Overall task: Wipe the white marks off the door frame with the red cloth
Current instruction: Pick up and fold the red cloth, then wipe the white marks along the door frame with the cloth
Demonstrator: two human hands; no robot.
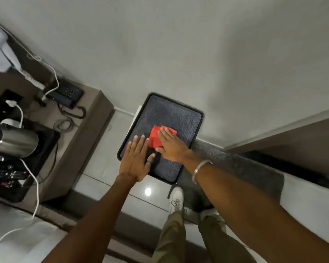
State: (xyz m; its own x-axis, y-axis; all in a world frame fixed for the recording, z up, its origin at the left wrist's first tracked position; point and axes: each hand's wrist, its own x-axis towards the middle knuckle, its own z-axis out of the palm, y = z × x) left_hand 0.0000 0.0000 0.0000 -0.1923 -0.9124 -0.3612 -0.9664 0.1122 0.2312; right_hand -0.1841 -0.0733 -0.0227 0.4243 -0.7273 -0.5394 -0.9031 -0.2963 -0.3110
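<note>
The red cloth [155,138] lies folded on a dark textured tray [171,114] with a black rim, on a low white stand by the wall. My right hand [171,147] rests flat on the cloth's right part, fingers straight, with the thumb at its lower corner. A metal bangle sits on that wrist. My left hand [136,158] is spread flat over the tray's left rim, just left of the cloth, holding nothing; it wears a dark ring. A brown panel [292,141] with a pale edge runs along the right; I see no white marks on it.
To the left, a brown side table [95,118] carries a black phone [68,93], a steel kettle [13,142], remotes [8,174] and white cables [34,179]. A grey rug [235,164] lies right of the tray. My white shoes [177,198] stand on glossy floor tiles.
</note>
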